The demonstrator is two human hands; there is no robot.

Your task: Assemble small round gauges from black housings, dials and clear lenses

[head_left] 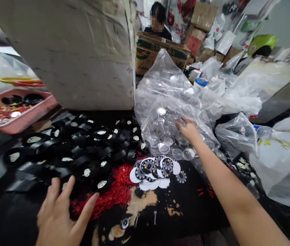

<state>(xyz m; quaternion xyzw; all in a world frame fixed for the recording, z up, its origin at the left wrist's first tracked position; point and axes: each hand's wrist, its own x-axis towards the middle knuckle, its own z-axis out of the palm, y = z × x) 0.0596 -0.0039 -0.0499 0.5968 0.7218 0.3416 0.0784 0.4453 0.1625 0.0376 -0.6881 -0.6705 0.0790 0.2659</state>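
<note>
My right hand (pixel 189 130) reaches over the opening of a clear plastic bag (pixel 157 85), its fingers apart among round clear plastic discs (pixel 160 128). Nothing held shows in it, though some fingertips are partly hidden. Near the front left, my left hand (pixel 60 212) hovers with spread fingers, holding nothing. Just beyond it lie many black round cases with bands (pixel 83 150), several showing whitish metal pieces. Small red slivers (pixel 114 191) are heaped beside them. Below the bag is a loose pile of black-and-white printed dials (pixel 147 167), some turned to their white side.
A pink tray (pixel 19 126) of small red and black parts stands at left. A large pale panel (pixel 93 61) rises behind the cases. Small metal pieces (pixel 125 223) lie in front. More plastic bags (pixel 283 164) crowd the right. A person (pixel 160 30) sits behind a cardboard box (pixel 145 54).
</note>
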